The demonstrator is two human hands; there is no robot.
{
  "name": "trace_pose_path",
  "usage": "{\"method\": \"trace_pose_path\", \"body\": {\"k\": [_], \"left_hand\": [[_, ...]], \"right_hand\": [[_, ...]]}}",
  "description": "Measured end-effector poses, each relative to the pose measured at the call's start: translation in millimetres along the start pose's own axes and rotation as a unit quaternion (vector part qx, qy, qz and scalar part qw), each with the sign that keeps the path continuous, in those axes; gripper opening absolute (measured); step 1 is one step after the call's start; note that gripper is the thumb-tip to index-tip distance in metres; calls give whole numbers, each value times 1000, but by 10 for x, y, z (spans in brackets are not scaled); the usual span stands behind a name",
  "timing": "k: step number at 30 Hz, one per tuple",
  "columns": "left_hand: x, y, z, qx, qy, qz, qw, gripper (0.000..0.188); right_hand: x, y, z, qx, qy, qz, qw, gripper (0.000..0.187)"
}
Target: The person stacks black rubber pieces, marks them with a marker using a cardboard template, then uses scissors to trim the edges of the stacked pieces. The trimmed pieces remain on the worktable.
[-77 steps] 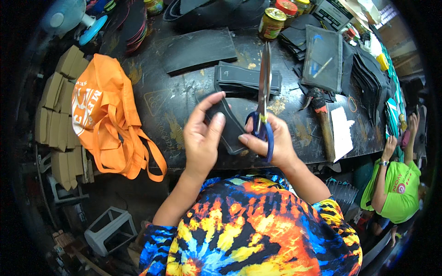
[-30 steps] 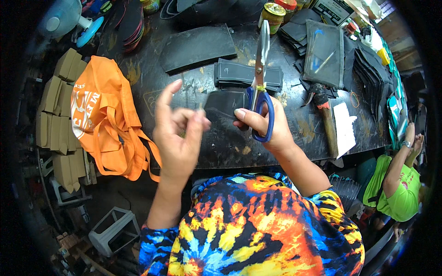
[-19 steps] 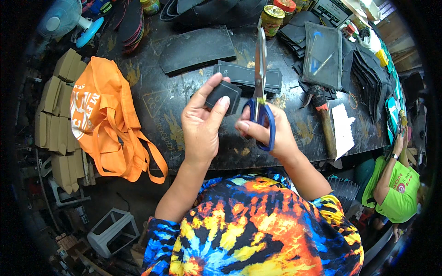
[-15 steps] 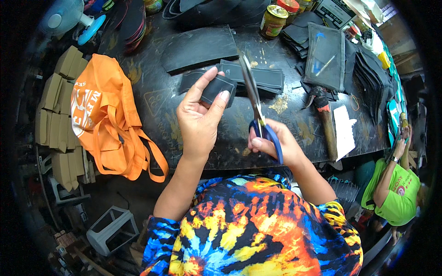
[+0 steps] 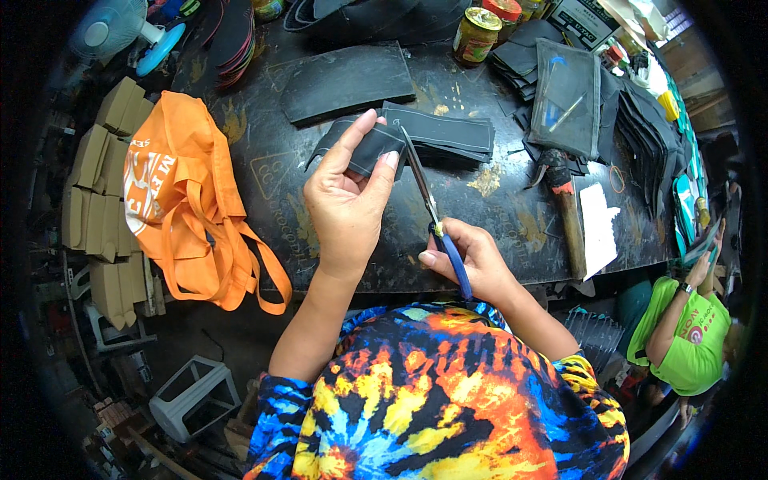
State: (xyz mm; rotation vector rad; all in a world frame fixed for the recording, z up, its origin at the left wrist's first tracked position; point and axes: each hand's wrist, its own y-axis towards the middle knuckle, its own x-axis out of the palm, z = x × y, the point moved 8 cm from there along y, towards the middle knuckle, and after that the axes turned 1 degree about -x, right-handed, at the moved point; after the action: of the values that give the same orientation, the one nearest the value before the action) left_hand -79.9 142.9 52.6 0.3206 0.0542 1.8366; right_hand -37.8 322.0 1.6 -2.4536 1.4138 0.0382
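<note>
Between the thumb and fingers of my left hand (image 5: 346, 196) is a black strip of sheet material (image 5: 370, 152) with pale marked lines. My right hand (image 5: 472, 260) grips scissors (image 5: 424, 188) by their blue handles. Their blades point up and to the left, with the tips at the right edge of the strip; whether they cut into it I cannot tell. Just behind, a stack of black strips (image 5: 448, 136), also marked with pale lines, lies on the dark table (image 5: 272, 232). A larger black sheet (image 5: 348, 84) rests beyond my left hand.
At the left hangs an orange bag (image 5: 188, 200). To the right lie a hammer (image 5: 568, 216), white paper (image 5: 597, 228), a dark mesh pouch (image 5: 564, 100) and stacked black pieces (image 5: 648, 144). Jars (image 5: 476, 38) stand at the back. A person in green (image 5: 688, 332) is at far right.
The scissors have swung left, bringing their tips to the strip's edge, and their blades look closer together. My right hand has shifted slightly left and down. My left hand still holds the strip.
</note>
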Motion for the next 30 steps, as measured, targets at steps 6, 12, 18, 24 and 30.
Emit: {"method": "trace_pose_path", "body": {"k": [6, 12, 18, 24, 30], "left_hand": [[28, -1, 19, 14, -8, -2, 1000, 46], [6, 3, -24, 12, -20, 0, 1000, 46], [112, -233, -103, -25, -28, -79, 996, 31], [136, -398, -273, -91, -104, -82, 987, 36], [-180, -223, -367, -113, -128, -29, 985, 33]], "right_hand": [[9, 19, 18, -28, -24, 39, 999, 32], [-8, -2, 49, -47, -35, 63, 996, 31], [-274, 123, -55, -55, 105, 106, 987, 27], [-288, 206, -133, -27, 123, 95, 988, 24], [73, 67, 59, 18, 116, 35, 993, 23]]}}
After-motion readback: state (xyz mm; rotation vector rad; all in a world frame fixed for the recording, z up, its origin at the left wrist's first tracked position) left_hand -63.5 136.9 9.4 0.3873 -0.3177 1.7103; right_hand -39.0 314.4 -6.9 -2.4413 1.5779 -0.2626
